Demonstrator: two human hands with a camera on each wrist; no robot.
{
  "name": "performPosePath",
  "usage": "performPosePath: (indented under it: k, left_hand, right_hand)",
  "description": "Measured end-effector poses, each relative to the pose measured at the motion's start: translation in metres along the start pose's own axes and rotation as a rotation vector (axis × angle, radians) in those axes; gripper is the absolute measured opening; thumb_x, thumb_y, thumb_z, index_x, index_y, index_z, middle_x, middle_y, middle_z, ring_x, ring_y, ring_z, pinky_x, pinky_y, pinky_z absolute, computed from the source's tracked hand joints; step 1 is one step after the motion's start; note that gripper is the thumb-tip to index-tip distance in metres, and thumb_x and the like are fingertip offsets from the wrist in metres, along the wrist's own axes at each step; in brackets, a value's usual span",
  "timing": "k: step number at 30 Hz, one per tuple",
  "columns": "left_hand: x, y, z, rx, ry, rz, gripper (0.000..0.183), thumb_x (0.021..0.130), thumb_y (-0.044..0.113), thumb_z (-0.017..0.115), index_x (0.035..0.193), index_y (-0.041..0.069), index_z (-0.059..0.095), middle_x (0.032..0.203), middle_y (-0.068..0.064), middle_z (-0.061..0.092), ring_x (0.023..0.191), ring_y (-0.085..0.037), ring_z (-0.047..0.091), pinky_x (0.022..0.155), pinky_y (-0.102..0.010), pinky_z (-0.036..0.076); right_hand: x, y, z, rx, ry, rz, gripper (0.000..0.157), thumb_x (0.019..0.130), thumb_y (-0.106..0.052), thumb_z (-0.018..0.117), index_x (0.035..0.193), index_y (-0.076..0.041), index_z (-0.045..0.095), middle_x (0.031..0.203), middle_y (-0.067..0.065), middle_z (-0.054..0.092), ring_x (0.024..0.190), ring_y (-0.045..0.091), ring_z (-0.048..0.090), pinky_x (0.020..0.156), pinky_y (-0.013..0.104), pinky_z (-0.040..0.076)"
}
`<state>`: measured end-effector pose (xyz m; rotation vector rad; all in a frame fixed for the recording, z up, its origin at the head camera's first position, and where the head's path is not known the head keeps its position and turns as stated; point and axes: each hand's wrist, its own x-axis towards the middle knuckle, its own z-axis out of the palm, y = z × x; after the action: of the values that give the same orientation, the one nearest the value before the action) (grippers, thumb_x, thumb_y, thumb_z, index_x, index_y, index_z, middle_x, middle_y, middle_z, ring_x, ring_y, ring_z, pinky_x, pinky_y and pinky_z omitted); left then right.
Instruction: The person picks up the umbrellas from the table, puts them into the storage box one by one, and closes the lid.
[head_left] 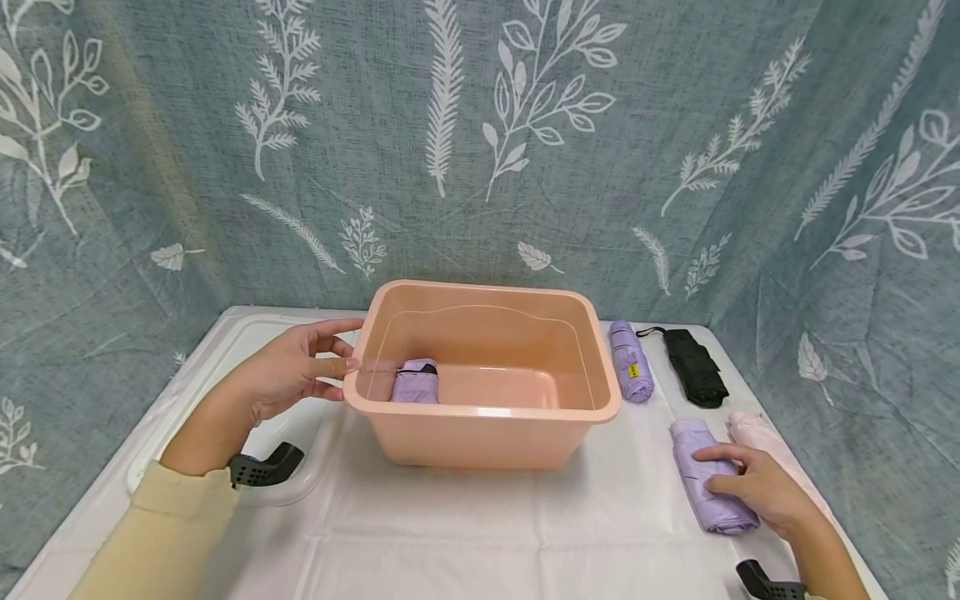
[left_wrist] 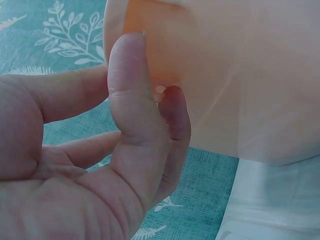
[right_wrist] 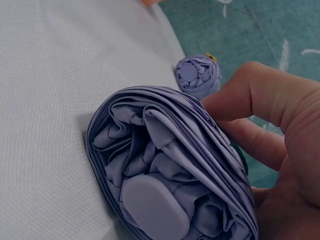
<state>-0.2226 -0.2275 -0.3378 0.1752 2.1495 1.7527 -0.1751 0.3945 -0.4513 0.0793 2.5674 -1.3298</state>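
We have the lavender, crinkled-fabric rolled umbrella on the white-cloth-covered counter, directly under the spread, relaxed fingers of our right hand, the nearer one, its long axis slanting from far left to near right. To its left and farther off stands the smooth peach plastic rectangular tub, its left side touched by our left hand, fingers parted. The umbrella's near end bunches in soft folds around a flat, oval cap.

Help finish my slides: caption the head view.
Left hand at the tub's rim, right hand on a purple umbrella.
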Motion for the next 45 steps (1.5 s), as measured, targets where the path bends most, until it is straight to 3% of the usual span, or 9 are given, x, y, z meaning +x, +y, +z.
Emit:
performPosePath:
  k: [8, 16, 20, 25, 31, 34, 40, 45]
  left_hand:
    - [0.0, 0.0, 0.0, -0.002, -0.005, 0.009, 0.08, 0.096, 0.007, 0.07, 0.163, 0.01, 0.026, 0.111, -0.008, 0.05, 0.085, -0.015, 0.065, 0.075, -0.032, 0.064]
    - [0.002, -0.002, 0.0, -0.006, -0.004, 0.006, 0.08, 0.096, 0.007, 0.07, 0.163, 0.011, 0.026, 0.111, -0.008, 0.05, 0.084, -0.015, 0.065, 0.075, -0.032, 0.064]
    - [0.002, -0.002, 0.0, -0.009, -0.005, 0.008, 0.08, 0.096, 0.005, 0.069, 0.163, 0.01, 0.027, 0.111, -0.008, 0.05, 0.084, -0.014, 0.065, 0.074, -0.032, 0.064]
    - [0.002, -0.003, -0.001, -0.018, -0.007, 0.024, 0.079, 0.095, 0.002, 0.068, 0.162, 0.009, 0.028, 0.109, -0.008, 0.05, 0.081, -0.013, 0.065, 0.073, -0.032, 0.064]
    - [0.001, -0.002, -0.001, -0.018, -0.009, 0.022, 0.078, 0.096, 0.004, 0.068, 0.163, 0.01, 0.028, 0.111, -0.009, 0.05, 0.082, -0.014, 0.065, 0.074, -0.032, 0.064]
    - [0.001, -0.002, -0.001, -0.017, -0.011, 0.022, 0.078, 0.096, 0.004, 0.068, 0.163, 0.01, 0.028, 0.111, -0.008, 0.05, 0.082, -0.014, 0.065, 0.074, -0.032, 0.064]
    - [0.002, -0.002, -0.001, -0.016, -0.007, 0.019, 0.079, 0.096, 0.004, 0.069, 0.163, 0.01, 0.028, 0.11, -0.008, 0.05, 0.081, -0.014, 0.065, 0.073, -0.031, 0.064]
    - [0.002, -0.004, -0.002, -0.028, -0.01, 0.022, 0.079, 0.096, 0.003, 0.068, 0.163, 0.009, 0.027, 0.109, -0.008, 0.05, 0.081, -0.013, 0.065, 0.073, -0.031, 0.064]
  right_hand:
    - [0.0, -0.006, 0.004, -0.113, 0.017, -0.009, 0.048, 0.082, -0.003, 0.076, 0.128, 0.006, 0.067, 0.148, 0.035, 0.043, 0.128, 0.045, 0.043, 0.082, 0.028, 0.048]
    - [-0.002, -0.008, 0.008, -0.201, 0.063, -0.074, 0.049, 0.077, -0.005, 0.082, 0.125, 0.0, 0.072, 0.143, 0.033, 0.048, 0.13, 0.047, 0.044, 0.088, 0.03, 0.045]
    - [-0.002, -0.013, 0.009, -0.237, 0.064, -0.086, 0.051, 0.075, -0.005, 0.082, 0.125, 0.0, 0.071, 0.145, 0.035, 0.044, 0.137, 0.055, 0.036, 0.098, 0.049, 0.043]
    - [-0.002, -0.019, 0.01, -0.224, 0.034, -0.064, 0.053, 0.076, -0.006, 0.081, 0.127, 0.002, 0.069, 0.151, 0.039, 0.031, 0.144, 0.065, 0.013, 0.108, 0.075, 0.024]
    - [0.0, -0.023, 0.009, -0.244, 0.014, -0.067, 0.053, 0.077, -0.008, 0.083, 0.126, 0.002, 0.069, 0.151, 0.04, 0.028, 0.143, 0.067, 0.01, 0.109, 0.082, 0.017]
    - [0.002, -0.024, 0.009, -0.277, 0.014, -0.077, 0.052, 0.077, -0.011, 0.086, 0.124, 0.001, 0.071, 0.149, 0.04, 0.03, 0.143, 0.065, 0.014, 0.108, 0.082, 0.02]
    - [0.004, -0.024, 0.012, -0.43, 0.054, -0.144, 0.05, 0.073, -0.022, 0.092, 0.117, -0.006, 0.076, 0.141, 0.04, 0.04, 0.13, 0.06, 0.04, 0.103, 0.075, 0.037]
    - [0.004, -0.027, 0.015, -0.487, 0.081, -0.162, 0.053, 0.073, -0.028, 0.093, 0.118, -0.006, 0.076, 0.138, 0.039, 0.043, 0.124, 0.058, 0.047, 0.1, 0.073, 0.042]
